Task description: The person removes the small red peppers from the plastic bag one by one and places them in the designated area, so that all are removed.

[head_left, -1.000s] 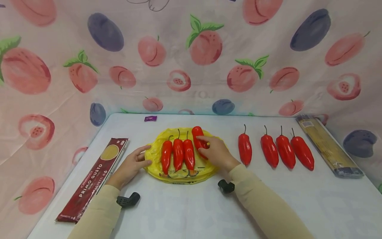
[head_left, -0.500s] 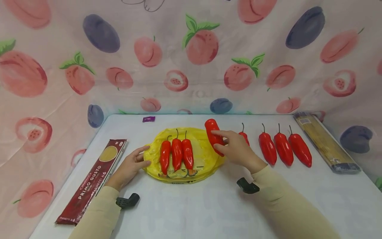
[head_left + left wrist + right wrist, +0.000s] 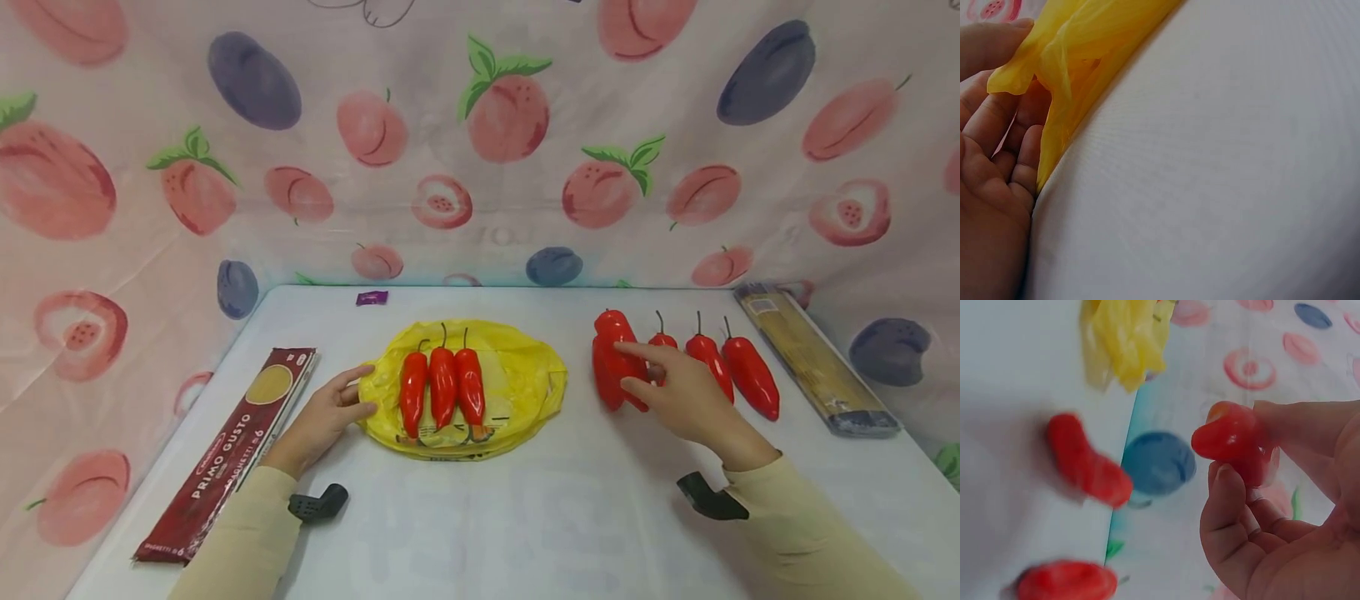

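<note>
My right hand [image 3: 678, 392] pinches a red chili pepper [image 3: 613, 332] between thumb and fingers, to the right of the yellow plastic bag [image 3: 525, 392]. In the right wrist view the held chili pepper [image 3: 1225, 434] is seen end-on. Behind it in the head view, partly covered, lies another red chili pepper [image 3: 604, 382]. My left hand [image 3: 318, 421] grips the left edge of the bag; in the left wrist view the yellow plastic [image 3: 1054, 69] passes between thumb and fingers. On the bag, 3 red chili peppers [image 3: 443, 387] with dark stems lie side by side.
Several red chili peppers [image 3: 752, 379] lie in a row on the right, some partly hidden by my right hand. A spaghetti pack [image 3: 817, 367] lies at far right, a dark red spaghetti pack [image 3: 225, 458] at left. A small purple packet [image 3: 372, 298] lies at the back.
My right hand has lifted the fourth chili pepper off the bag and carried it right, to the row of peppers. My left hand has stayed at the bag's edge.
</note>
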A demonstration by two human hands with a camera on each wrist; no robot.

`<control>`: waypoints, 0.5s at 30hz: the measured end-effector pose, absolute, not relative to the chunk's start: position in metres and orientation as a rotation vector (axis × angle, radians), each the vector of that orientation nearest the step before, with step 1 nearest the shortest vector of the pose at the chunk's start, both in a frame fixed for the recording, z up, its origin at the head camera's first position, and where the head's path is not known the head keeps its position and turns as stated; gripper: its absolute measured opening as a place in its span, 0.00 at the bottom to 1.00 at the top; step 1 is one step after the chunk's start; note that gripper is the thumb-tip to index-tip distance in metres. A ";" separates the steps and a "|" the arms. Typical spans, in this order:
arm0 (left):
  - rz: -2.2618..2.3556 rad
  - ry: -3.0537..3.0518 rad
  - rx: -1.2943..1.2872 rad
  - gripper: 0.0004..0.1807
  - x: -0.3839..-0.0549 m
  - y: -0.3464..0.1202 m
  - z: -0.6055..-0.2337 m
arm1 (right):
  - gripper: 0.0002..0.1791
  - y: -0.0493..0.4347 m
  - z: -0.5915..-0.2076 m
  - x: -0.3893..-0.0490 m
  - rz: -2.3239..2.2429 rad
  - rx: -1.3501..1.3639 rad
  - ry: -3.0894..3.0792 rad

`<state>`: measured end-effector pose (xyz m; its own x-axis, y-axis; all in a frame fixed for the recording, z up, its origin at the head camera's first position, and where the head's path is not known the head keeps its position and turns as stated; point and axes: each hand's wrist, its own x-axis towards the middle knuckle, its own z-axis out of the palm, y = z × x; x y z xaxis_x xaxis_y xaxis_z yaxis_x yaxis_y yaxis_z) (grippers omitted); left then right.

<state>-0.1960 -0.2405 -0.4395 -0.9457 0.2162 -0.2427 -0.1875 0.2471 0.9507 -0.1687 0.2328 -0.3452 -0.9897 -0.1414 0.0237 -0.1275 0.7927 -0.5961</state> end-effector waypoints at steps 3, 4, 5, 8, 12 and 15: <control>1.734 2.210 0.025 0.39 -0.196 -0.241 -0.439 | 0.33 0.249 -0.348 -0.162 -0.964 -0.183 2.973; 1.733 2.211 0.025 0.38 -0.196 -0.241 -0.439 | 0.33 0.253 -0.348 -0.160 -0.955 -0.164 2.978; 1.729 2.213 0.025 0.38 -0.196 -0.242 -0.439 | 0.33 0.258 -0.349 -0.158 -0.946 -0.150 2.987; 1.726 2.216 0.023 0.39 -0.196 -0.241 -0.439 | 0.34 0.273 -0.353 -0.153 -0.925 -0.094 3.001; 1.726 2.217 0.021 0.39 -0.196 -0.241 -0.439 | 0.36 0.294 -0.358 -0.148 -0.893 -0.025 3.000; 1.718 2.224 0.025 0.39 -0.196 -0.241 -0.438 | 0.36 0.309 -0.361 -0.144 -0.861 0.022 3.010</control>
<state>-0.1960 -0.2409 -0.4384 -0.9457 0.2120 -0.2465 -0.1850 0.2726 0.9442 -0.1444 0.3088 -0.3611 -0.9998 0.0103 -0.0147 0.0165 0.8486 -0.5287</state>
